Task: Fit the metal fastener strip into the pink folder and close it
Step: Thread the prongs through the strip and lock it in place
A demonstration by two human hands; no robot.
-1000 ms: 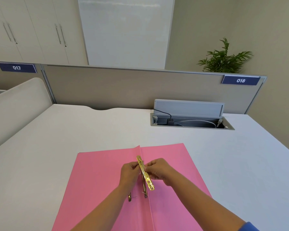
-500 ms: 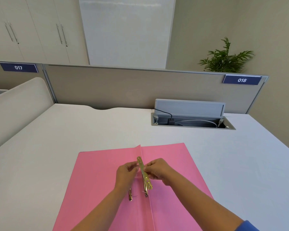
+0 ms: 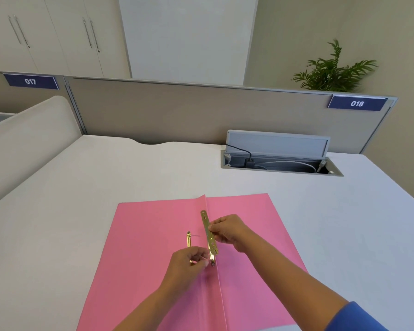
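While the pink folder [image 3: 153, 247] lies open, right hand [image 3: 227, 231] pinches the fastener strip [image 3: 209, 232]; left hand [image 3: 189, 260] pinches its prong.

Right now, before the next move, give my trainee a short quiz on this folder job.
1. True or false: the pink folder lies open on the desk.
2. Which hand pinches the long metal fastener strip near its middle? A) left B) right
3. Fill in: the right hand holds the strip along the folder's ____.

Key:
1. True.
2. B; the left hand works at the strip's near end, beside a second brass piece lying on the left flap.
3. Centre fold.
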